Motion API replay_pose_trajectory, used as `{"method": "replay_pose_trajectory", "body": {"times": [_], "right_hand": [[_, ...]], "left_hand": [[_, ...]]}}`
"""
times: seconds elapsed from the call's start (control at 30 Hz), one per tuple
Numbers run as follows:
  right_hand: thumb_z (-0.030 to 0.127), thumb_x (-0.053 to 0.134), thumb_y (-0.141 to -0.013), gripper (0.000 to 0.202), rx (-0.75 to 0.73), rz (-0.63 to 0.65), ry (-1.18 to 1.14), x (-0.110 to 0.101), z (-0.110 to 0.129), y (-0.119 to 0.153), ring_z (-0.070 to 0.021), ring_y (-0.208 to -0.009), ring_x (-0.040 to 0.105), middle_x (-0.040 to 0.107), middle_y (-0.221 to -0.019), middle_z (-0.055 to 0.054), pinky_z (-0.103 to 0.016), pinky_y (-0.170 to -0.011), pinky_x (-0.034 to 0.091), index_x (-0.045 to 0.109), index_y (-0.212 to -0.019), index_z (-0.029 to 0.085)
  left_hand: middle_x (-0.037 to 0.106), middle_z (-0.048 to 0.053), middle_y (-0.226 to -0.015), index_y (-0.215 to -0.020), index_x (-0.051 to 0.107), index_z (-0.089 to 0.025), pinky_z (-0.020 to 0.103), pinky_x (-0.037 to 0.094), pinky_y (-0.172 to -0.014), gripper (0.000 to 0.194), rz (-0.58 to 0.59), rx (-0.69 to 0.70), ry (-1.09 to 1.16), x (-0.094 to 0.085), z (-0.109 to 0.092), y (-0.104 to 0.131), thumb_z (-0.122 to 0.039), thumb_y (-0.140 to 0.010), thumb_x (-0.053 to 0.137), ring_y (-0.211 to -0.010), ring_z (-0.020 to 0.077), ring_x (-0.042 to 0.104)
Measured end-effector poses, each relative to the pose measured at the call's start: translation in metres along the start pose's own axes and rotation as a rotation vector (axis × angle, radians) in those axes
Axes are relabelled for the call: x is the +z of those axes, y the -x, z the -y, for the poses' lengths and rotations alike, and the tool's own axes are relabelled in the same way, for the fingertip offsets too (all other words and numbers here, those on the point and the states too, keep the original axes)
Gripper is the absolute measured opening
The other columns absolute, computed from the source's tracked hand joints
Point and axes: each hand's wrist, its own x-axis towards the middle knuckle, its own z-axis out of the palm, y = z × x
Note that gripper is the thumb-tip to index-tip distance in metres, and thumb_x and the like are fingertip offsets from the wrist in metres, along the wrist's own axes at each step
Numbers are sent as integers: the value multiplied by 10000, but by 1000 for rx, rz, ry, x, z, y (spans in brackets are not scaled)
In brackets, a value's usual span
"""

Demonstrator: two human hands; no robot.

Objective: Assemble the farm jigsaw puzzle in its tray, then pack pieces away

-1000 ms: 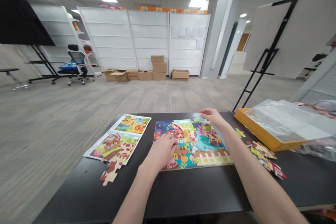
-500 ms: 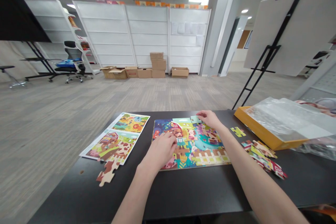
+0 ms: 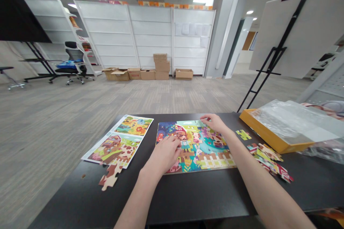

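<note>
A colourful jigsaw puzzle (image 3: 212,143) with farm and night scenes lies on the black table in front of me. My left hand (image 3: 165,152) rests on its left side, fingers laid over the picture and holding nothing. At the top edge, my right hand (image 3: 213,122) has its bent fingers on a pale green puzzle piece (image 3: 198,123). That piece appears level with the pieces around it; my fingertips partly cover it. Left of the puzzle is a printed picture sheet (image 3: 131,128), with brown-and-cream cow puzzle pieces (image 3: 111,175) overlapping its lower edge.
Loose puzzle pieces (image 3: 271,161) form a pile right of my right forearm, and a green piece (image 3: 243,135) lies by itself. A yellow box (image 3: 282,145) with clear plastic wrap stands at the table's right. Cardboard boxes (image 3: 161,69) stand beyond, on the floor.
The pale green piece, which sat raised and slightly tilted, now lies flatter at the puzzle's top edge. My right hand has shifted slightly; my left hand stays put.
</note>
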Motion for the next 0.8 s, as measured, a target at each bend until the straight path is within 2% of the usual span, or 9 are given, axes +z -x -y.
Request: {"method": "replay_pose_trajectory", "body": {"times": [0.2, 0.57, 0.8], "right_hand": [[333, 768, -749, 306, -62, 89, 31, -3, -3, 5, -231, -892, 682, 758, -1037, -68, -329, -814, 530, 768, -1033, 221], [299, 703, -827, 304, -106, 108, 3, 1, -8, 11, -242, -991, 690, 724, -1189, -90, -376, -894, 537, 741, -1118, 221], [306, 687, -851, 306, -133, 92, 62, 1, -9, 11, -245, -1026, 685, 734, -1175, -85, -392, -943, 517, 735, -1142, 223]], "left_hand": [[662, 68, -1103, -978, 665, -193, 356, 485, -937, 163, -9, 9, 6, 0, 1, 0, -257, -966, 516, -1050, 230, 614], [661, 76, -1121, -995, 659, -195, 350, 483, -945, 187, -3, 6, 7, 3, 2, 1, -273, -970, 491, -1059, 227, 609], [663, 73, -1090, -973, 654, -194, 345, 488, -924, 177, -6, 6, 0, 1, 1, 1, -265, -967, 492, -1043, 226, 611]]}}
